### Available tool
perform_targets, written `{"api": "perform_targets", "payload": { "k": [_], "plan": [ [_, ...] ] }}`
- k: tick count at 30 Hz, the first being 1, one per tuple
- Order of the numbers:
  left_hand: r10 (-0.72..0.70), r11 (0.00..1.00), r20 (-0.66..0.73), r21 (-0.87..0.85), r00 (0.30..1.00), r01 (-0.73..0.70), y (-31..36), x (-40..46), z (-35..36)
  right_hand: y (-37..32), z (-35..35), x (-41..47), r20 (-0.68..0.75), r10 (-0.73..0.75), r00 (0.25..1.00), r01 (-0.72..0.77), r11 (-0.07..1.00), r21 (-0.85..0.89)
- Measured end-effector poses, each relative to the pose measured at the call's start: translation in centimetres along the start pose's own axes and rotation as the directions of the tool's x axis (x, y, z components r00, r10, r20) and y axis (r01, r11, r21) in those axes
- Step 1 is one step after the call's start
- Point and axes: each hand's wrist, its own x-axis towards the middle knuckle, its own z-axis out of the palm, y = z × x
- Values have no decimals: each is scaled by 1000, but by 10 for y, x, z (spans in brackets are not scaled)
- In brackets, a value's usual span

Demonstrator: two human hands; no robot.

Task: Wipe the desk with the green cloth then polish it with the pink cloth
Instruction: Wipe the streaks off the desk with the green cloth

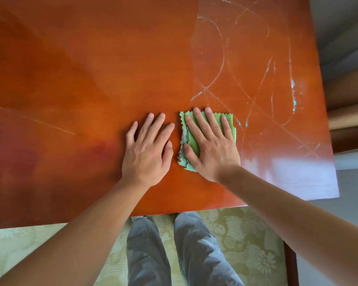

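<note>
A glossy reddish-brown desk (91, 79) fills most of the head view. The folded green cloth (229, 125) lies flat on it near the front edge, right of centre. My right hand (211, 145) presses flat on the cloth, fingers spread, covering most of it. My left hand (147, 149) rests flat on the bare wood just left of the cloth, fingers apart, holding nothing. No pink cloth is in view.
Pale curved smear lines and small bluish specks (293, 104) mark the right part of the desk. The front edge (174, 212) runs just above my grey trousers (149, 248) and a light patterned carpet (39, 240). Wooden furniture (349, 116) stands beyond the right edge.
</note>
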Motion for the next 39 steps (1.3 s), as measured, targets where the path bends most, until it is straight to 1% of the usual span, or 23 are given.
{"api": "perform_targets", "payload": {
  "k": [6,10,14,20,22,26,29,32,34,39],
  "plan": [
    [-9,1000,11,-2,1000,9,0,0,0,13,-12,75,16,34,999,-34,999,-3],
    [-16,1000,14,8,1000,16,-1,2,1,14,-12,91,5,49,999,-49,999,1],
    [-21,1000,35,15,999,20,-1,1,1,10,-12,75,13,74,997,-74,997,23],
    [-42,999,100,35,994,39,4,2,-8,8,-5,12,24,31,999,-32,999,23],
    [-52,998,83,44,995,48,7,6,-9,9,-4,11,13,31,999,-31,999,27],
    [-117,993,8,30,993,117,12,44,-9,8,-3,14,-23,27,999,-26,997,70],
    [-133,991,18,31,991,132,6,95,-7,15,-7,31,-22,26,999,-24,997,67],
    [-193,981,74,51,978,189,-1,135,-2,25,-14,63,0,51,999,-51,997,63],
    [-208,977,92,71,974,201,-4,142,4,30,-15,79,-3,62,998,-61,996,62],
    [-192,980,40,67,981,189,-6,140,8,42,-21,130,2,75,997,-75,996,42]
  ]
}}
